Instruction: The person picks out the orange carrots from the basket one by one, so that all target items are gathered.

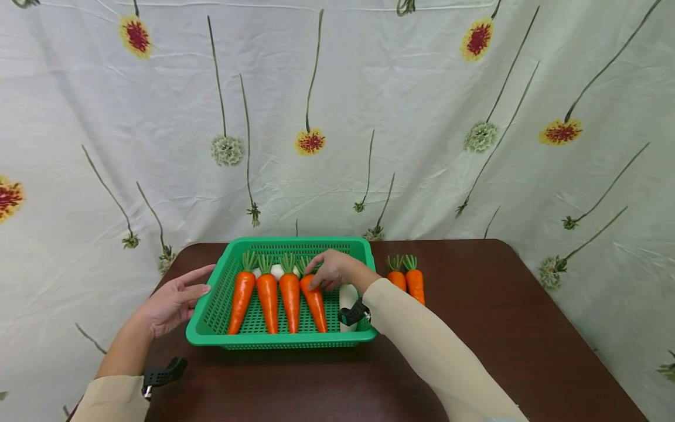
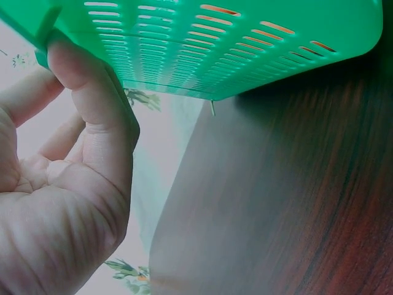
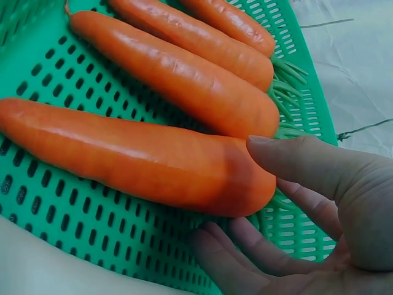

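Observation:
A green plastic basket (image 1: pixel 279 340) with slotted walls sits on the table. In it several orange carrots (image 1: pixel 267 299) lie side by side, green tops toward the far wall. My right hand (image 1: pixel 333 271) spans the top end of the rightmost carrot (image 3: pixel 135 157) of this row, thumb on one side and fingers on the other. Right of that carrot lies a long white piece (image 1: pixel 348 296), partly covered by the wrist. At the basket's left side, my left hand (image 1: pixel 171 302) touches the rim with thumb and forefinger extended, its palm beside the wall (image 2: pixel 166 43).
Two more carrots (image 1: pixel 415 284) lie on the dark brown table (image 1: pixel 474 310) right of the basket, partly hidden by the right sleeve. Rounded white things (image 1: pixel 276 271) show behind the carrot tops. A flower-patterned white cloth (image 1: pixel 337 193) hangs behind the table.

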Action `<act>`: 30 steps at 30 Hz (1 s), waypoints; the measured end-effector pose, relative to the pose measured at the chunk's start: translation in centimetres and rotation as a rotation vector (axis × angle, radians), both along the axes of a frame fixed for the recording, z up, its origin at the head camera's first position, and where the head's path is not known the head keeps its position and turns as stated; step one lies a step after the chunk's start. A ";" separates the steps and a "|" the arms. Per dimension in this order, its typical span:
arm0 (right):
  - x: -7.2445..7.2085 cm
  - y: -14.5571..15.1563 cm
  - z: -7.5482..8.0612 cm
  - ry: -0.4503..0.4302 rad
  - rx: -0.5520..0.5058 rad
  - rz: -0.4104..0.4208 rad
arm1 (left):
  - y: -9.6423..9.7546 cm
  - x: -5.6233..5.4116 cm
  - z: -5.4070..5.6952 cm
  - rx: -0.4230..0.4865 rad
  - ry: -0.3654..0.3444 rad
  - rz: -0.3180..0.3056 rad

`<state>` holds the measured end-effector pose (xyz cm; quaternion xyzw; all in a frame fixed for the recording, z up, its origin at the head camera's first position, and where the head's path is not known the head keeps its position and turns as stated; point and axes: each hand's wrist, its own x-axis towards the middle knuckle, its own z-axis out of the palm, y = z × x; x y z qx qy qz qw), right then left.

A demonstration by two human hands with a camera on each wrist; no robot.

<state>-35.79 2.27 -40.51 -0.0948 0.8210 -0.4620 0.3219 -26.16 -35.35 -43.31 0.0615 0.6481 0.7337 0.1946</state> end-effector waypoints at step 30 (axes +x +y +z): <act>0.4 -0.5 -0.1 -0.086 -0.051 0.003 | 0.1 0.0 0.0 -0.008 0.005 0.007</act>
